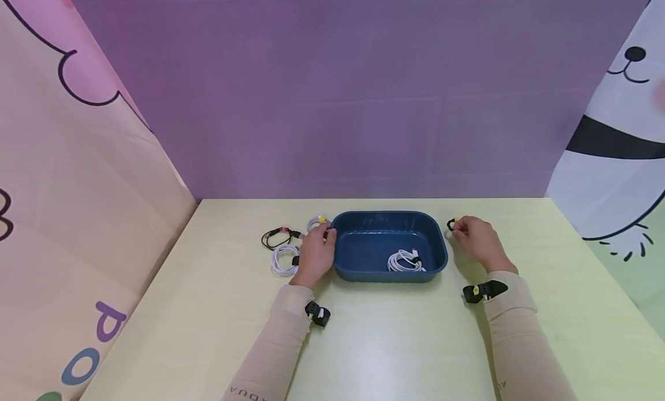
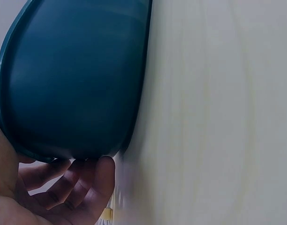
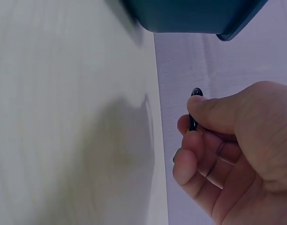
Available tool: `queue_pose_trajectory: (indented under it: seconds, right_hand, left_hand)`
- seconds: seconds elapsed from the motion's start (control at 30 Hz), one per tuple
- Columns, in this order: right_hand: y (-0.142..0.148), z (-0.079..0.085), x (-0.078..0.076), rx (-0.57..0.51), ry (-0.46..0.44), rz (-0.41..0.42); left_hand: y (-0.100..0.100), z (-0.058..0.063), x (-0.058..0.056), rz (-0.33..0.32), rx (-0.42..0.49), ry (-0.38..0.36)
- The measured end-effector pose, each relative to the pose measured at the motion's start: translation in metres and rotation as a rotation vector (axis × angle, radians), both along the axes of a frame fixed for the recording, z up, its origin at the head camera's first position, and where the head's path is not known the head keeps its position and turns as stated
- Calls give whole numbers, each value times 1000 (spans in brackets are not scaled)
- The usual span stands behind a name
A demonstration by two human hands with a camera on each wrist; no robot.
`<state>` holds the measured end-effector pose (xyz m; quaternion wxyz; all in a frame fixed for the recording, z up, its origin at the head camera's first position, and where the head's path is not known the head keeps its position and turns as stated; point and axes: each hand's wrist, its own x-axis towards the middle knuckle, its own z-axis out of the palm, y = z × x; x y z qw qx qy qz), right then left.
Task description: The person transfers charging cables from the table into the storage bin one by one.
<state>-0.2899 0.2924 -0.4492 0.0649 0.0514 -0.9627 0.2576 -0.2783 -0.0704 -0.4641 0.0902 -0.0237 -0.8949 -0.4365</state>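
Note:
A dark blue rectangular plastic bin (image 1: 363, 274) stands on the table, with a coiled white cable (image 1: 402, 262) inside at its front right. My left hand (image 1: 318, 254) holds the bin's left end; in the left wrist view its fingers (image 2: 103, 178) curl against the outer wall under the rim. Right of the bin, my right hand (image 1: 479, 239) pinches a small black loop (image 3: 196, 93) between thumb and fingertips, above the table; a yellow spot shows beside it in the head view. Most of the loop is hidden by the fingers.
Left of the bin lie a coiled black cable (image 1: 275, 238), a coiled white cable (image 1: 283, 267) with a black strap, and another white cable (image 1: 313, 221) with a yellow piece, partly behind my left hand. A purple backdrop (image 1: 363, 101) rises at the table's far edge.

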Motion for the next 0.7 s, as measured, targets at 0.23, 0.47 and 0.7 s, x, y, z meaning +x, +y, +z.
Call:
queue_pose_trajectory:
  seconds: [0.23,0.47,0.7]
  right_hand:
    - [-3,5,2,-31,28,-15]
    - [-7,12,6,-53,55,-30]
    - [-9,18,9,-62,60,-33]
  left_hand:
    - [-1,-2,0,-5,2,11]
    - [-1,-2,2,-4,11,2]
    - [-1,-1,0,-3,15,-6]
